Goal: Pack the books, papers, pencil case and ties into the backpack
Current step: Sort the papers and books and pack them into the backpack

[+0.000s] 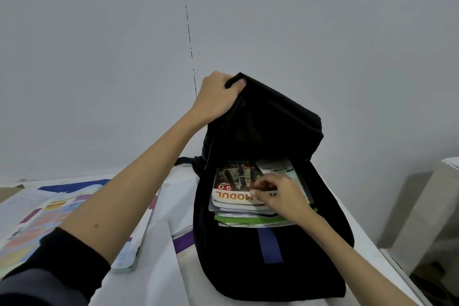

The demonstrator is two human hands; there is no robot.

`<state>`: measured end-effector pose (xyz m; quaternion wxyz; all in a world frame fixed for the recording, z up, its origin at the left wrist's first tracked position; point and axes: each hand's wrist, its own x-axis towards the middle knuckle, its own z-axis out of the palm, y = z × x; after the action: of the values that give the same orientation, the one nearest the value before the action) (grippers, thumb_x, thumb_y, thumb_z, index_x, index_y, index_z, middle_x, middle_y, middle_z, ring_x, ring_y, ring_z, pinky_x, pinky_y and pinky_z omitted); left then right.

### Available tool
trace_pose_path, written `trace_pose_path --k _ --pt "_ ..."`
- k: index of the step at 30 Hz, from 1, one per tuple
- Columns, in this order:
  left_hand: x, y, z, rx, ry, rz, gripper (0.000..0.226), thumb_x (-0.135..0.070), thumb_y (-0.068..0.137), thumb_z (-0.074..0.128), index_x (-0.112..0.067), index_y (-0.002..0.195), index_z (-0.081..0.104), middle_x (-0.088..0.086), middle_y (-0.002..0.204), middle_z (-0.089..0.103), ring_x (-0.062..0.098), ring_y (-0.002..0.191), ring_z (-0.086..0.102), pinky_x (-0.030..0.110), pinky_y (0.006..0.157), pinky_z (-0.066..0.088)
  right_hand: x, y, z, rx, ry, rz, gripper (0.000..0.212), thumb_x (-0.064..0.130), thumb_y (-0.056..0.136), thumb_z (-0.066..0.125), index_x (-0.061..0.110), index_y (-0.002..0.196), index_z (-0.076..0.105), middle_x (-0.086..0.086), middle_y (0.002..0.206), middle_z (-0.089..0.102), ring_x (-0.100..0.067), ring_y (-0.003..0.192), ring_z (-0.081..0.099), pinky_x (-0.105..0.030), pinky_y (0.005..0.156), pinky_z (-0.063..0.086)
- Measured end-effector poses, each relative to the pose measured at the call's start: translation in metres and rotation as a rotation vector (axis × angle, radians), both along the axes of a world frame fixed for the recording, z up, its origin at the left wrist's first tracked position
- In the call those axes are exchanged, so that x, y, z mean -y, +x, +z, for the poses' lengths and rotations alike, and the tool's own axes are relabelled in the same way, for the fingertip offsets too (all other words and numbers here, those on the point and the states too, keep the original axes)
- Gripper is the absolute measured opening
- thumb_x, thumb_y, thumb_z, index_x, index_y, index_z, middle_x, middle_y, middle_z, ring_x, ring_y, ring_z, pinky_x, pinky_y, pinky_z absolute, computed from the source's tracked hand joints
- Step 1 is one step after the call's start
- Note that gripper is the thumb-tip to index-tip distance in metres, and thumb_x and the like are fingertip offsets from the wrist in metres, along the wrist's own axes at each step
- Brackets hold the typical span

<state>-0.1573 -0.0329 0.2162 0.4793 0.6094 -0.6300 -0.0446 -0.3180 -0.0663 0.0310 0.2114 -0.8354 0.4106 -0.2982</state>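
One black fabric backpack (pixel 260 268) is sitting on the right. Inside it, one red-and-white "MODUL" book (pixel 233 189) is topping a stack whose number cannot be told. On the left, one large colourful open book (pixel 49 218) is lying, with some white papers (pixel 171 206) between.

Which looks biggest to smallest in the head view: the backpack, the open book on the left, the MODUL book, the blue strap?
1. backpack
2. open book, though it is nearer the camera and partly hidden by the arm
3. MODUL book, partly inside
4. blue strap
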Motion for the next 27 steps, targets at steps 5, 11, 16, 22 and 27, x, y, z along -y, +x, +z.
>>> trace_pose_path --k 5,11,16,22,27 --pt "0.003 0.002 -0.001 -0.012 -0.005 -0.01 0.048 -0.025 0.094 0.053 -0.018 0.056 0.023 -0.002 0.054 0.026 0.013 0.049 0.024 0.021 0.044 0.018 0.011 -0.009 -0.024 -0.624 -0.137 -0.042 0.049 0.056 0.095 0.035 0.044 0.142 0.033 0.017 0.152 0.029 -0.016 0.143 0.019 -0.042 0.115 0.012" --pt "0.006 0.002 -0.003 -0.005 -0.031 -0.033 0.049 -0.023 0.094 0.053 -0.017 0.055 0.023 -0.003 0.052 0.025 0.009 0.044 0.023 0.02 0.044 0.017 0.031 0.004 -0.022 -0.618 -0.142 -0.082 0.046 0.049 0.099 0.032 0.042 0.144 0.03 0.014 0.153 0.028 -0.018 0.145 0.015 -0.047 0.116 0.005" --pt "0.008 0.002 -0.002 0.041 -0.065 -0.038 0.048 -0.022 0.094 0.053 -0.017 0.055 0.025 -0.002 0.051 0.026 0.008 0.042 0.023 0.02 0.044 0.019 0.041 0.005 -0.015 -0.599 -0.139 -0.1 0.047 0.055 0.093 0.041 0.04 0.137 0.044 0.013 0.149 0.036 -0.015 0.143 0.021 -0.047 0.116 0.002" --pt "0.015 0.003 0.0 0.055 -0.1 -0.044 0.046 -0.021 0.094 0.052 -0.015 0.056 0.027 -0.002 0.052 0.026 0.007 0.043 0.023 0.019 0.044 0.019 0.029 -0.028 -0.037 -0.425 -0.391 -0.197 0.03 0.044 0.082 0.064 0.033 0.108 0.07 0.011 0.119 0.066 -0.02 0.122 0.056 -0.053 0.103 0.036" --pt "0.021 -0.003 -0.002 0.026 -0.1 -0.077 0.045 -0.02 0.094 0.053 -0.015 0.056 0.028 -0.003 0.051 0.025 0.007 0.043 0.023 0.018 0.043 0.019 0.045 -0.034 -0.044 -0.264 -0.384 -0.25 0.033 0.015 0.058 0.087 0.028 0.086 0.078 0.011 0.094 0.074 -0.021 0.097 0.069 -0.051 0.082 0.051"
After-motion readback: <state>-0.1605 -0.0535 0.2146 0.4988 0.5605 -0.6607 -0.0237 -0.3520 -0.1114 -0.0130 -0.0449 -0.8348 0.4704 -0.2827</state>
